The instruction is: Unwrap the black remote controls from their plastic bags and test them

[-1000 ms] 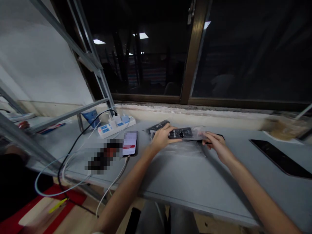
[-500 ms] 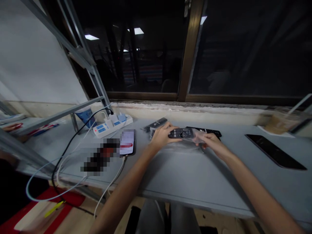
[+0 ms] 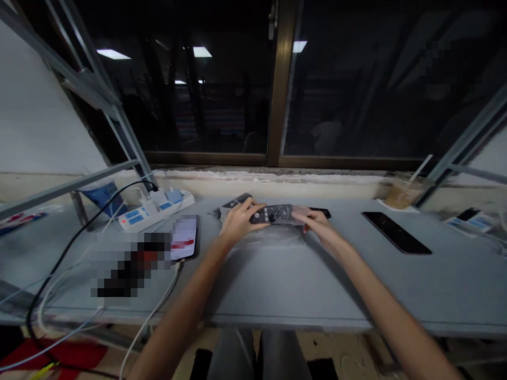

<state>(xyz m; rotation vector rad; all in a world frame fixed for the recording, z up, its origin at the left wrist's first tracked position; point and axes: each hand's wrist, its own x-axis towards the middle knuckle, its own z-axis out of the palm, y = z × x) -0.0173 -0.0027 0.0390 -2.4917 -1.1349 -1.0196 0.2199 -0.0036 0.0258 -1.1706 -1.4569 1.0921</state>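
Note:
A black remote control [image 3: 273,214] with several round buttons lies crosswise between my hands, just above the desk. My left hand [image 3: 240,220] grips its left end, thumb along the near edge and fingers over the far edge. The fingers of my right hand [image 3: 319,224] pinch a clear plastic sleeve [image 3: 300,215] at the remote's right end. More crumpled clear plastic [image 3: 269,236] spreads beneath. A second remote [image 3: 325,212] shows partly behind my right hand. Beyond my left hand lies a dark, plastic-wrapped object [image 3: 235,200], partly hidden.
On the left are a white power strip [image 3: 156,211] with plugs and cables, a lit phone [image 3: 185,240] on a charging cable, and a blue cup [image 3: 102,196]. To the right lie a dark phone [image 3: 396,232] and a drink cup [image 3: 402,192] with a straw. Metal posts [image 3: 119,113] flank the desk.
The view has swung right, shifting everything leftward. My right hand has come slightly closer to the remote's right end, and the plastic sleeve appears to cover more of it. My left hand keeps its grip.

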